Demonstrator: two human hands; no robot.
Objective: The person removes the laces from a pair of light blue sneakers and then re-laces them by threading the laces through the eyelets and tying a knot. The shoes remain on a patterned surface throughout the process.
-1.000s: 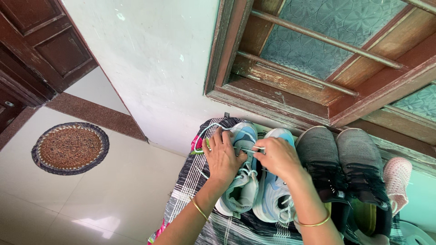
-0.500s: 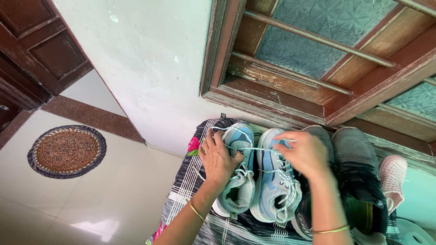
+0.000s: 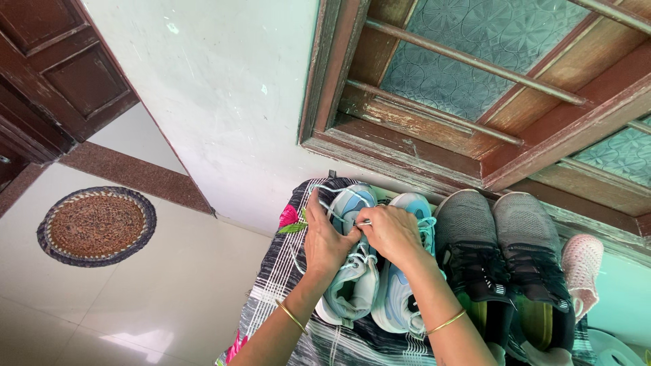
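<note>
A pair of light blue and white sneakers stands on a striped cloth [image 3: 271, 285]. My left hand [image 3: 324, 237] rests on the left sneaker [image 3: 352, 271] and pinches its white lace near the toe end. My right hand [image 3: 390, 234] sits over the right sneaker [image 3: 400, 298] and grips the same lace [image 3: 364, 221], close against my left hand. Both wrists wear thin gold bangles.
A pair of grey and black sneakers [image 3: 502, 257] stands to the right, then a pink knitted shoe [image 3: 582, 261]. A wooden window frame [image 3: 434, 142] runs behind the shoes. A round woven mat [image 3: 96, 225] lies on the tiled floor at left, by a dark wooden door [image 3: 47, 74].
My right hand, which had pulled the lace out to the right, has come back left to meet my left hand over the blue sneakers.
</note>
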